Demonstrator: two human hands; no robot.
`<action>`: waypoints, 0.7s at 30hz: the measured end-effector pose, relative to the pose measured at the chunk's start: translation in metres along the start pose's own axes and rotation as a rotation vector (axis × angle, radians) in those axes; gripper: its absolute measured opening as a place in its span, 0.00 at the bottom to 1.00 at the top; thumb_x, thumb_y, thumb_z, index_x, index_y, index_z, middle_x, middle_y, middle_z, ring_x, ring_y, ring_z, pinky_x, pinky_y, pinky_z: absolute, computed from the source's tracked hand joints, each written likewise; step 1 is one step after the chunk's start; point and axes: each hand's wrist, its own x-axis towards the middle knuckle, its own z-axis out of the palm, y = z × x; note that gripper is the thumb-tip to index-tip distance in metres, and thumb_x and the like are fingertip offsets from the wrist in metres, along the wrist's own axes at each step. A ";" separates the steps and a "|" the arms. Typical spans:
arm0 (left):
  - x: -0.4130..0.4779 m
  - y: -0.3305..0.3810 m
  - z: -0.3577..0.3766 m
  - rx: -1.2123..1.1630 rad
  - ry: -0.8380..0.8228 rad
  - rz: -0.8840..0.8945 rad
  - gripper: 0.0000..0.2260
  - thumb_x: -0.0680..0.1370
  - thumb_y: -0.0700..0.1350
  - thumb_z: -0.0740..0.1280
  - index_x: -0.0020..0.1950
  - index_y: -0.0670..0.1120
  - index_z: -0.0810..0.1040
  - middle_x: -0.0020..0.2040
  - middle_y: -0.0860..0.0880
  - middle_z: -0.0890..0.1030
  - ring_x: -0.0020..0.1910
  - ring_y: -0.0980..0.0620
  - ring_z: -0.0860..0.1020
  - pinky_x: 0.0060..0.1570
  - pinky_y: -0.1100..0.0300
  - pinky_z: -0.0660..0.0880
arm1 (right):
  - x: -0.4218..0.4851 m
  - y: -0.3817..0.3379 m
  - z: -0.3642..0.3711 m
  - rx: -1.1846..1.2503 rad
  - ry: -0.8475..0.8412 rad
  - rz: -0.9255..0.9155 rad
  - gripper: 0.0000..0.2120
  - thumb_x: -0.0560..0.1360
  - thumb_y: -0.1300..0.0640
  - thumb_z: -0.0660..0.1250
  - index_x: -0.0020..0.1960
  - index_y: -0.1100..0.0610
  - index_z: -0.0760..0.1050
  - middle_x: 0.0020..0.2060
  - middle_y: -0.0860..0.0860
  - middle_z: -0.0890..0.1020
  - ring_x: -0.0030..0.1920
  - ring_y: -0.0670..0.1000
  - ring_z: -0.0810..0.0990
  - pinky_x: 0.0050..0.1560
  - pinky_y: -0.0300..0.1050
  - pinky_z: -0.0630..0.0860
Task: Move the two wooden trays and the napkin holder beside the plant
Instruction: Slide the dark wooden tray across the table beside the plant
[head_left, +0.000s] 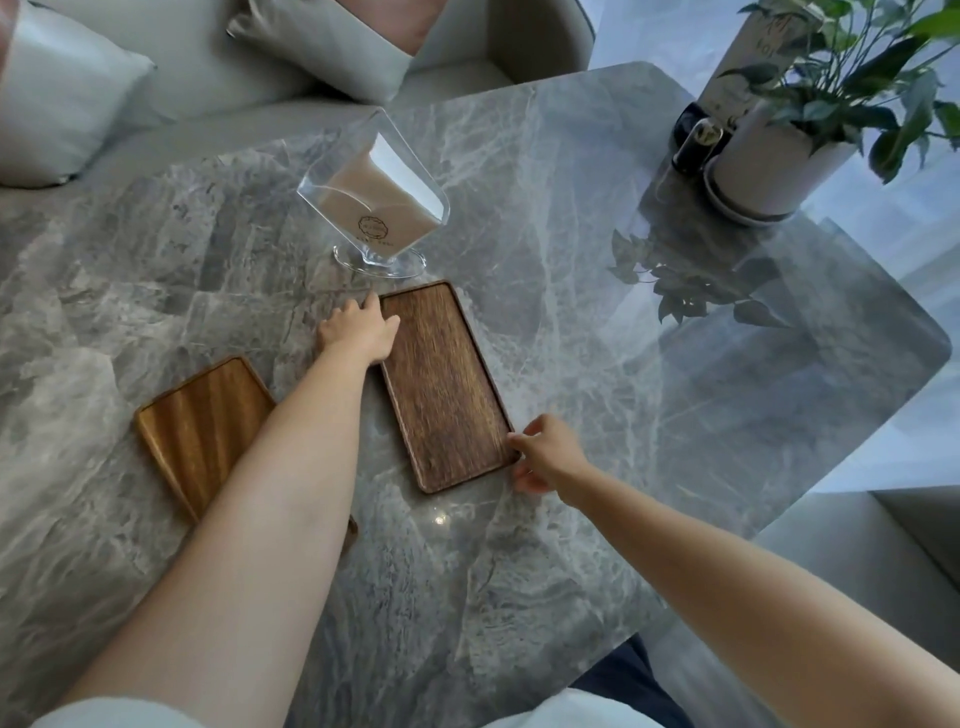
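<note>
1. Step in hand: taking hold of the dark wooden tray (444, 387), the first of three things to go; nothing has reached the plant (852, 73) yet.
2. Left hand (358, 330) rests on the tray's far-left long edge, fingers curled at the rim, thumb over the tray's inside. Contact yes; a closed pinch I cannot tell.
3. Right hand (545, 457) is at the near-right corner, index finger touching the rim, the other fingers bent beside it on the table (597, 519). Loosely open, not clamped.
4. The dark tray lies flat mid-table, long axis running near to far, well apart from the plant at the far right.
5. Light wooden tray (200, 423) sits near-left, flat, partly hidden by the left forearm, untouched.
6. Napkin holder (376, 195), clear, with napkins inside, stands just beyond the dark tray's far end, untouched.
7. Next move likely calls for both hands to get under the rim, lift level, and carry far-right, steering round the napkin holder and setting down short of the pot's saucer (748, 210) and the dark jar (696, 137).
</note>
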 end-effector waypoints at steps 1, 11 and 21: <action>0.002 -0.001 0.000 -0.004 -0.001 -0.002 0.26 0.80 0.56 0.51 0.75 0.45 0.54 0.73 0.37 0.61 0.70 0.37 0.63 0.67 0.45 0.63 | 0.000 -0.001 0.003 -0.005 -0.004 0.002 0.09 0.77 0.58 0.62 0.41 0.61 0.68 0.27 0.58 0.78 0.17 0.47 0.76 0.16 0.37 0.72; 0.017 0.007 0.001 -0.283 -0.072 -0.098 0.27 0.80 0.53 0.54 0.74 0.39 0.53 0.73 0.34 0.60 0.71 0.35 0.61 0.69 0.44 0.61 | 0.001 0.000 0.009 0.064 0.003 0.066 0.14 0.78 0.60 0.60 0.34 0.61 0.71 0.25 0.59 0.78 0.17 0.46 0.76 0.18 0.38 0.75; -0.001 0.012 0.006 -0.362 -0.014 -0.192 0.23 0.80 0.51 0.53 0.70 0.38 0.57 0.68 0.33 0.68 0.65 0.34 0.68 0.62 0.47 0.67 | -0.005 0.011 -0.013 0.203 -0.011 0.113 0.09 0.77 0.62 0.62 0.38 0.61 0.71 0.24 0.59 0.78 0.18 0.49 0.78 0.18 0.39 0.76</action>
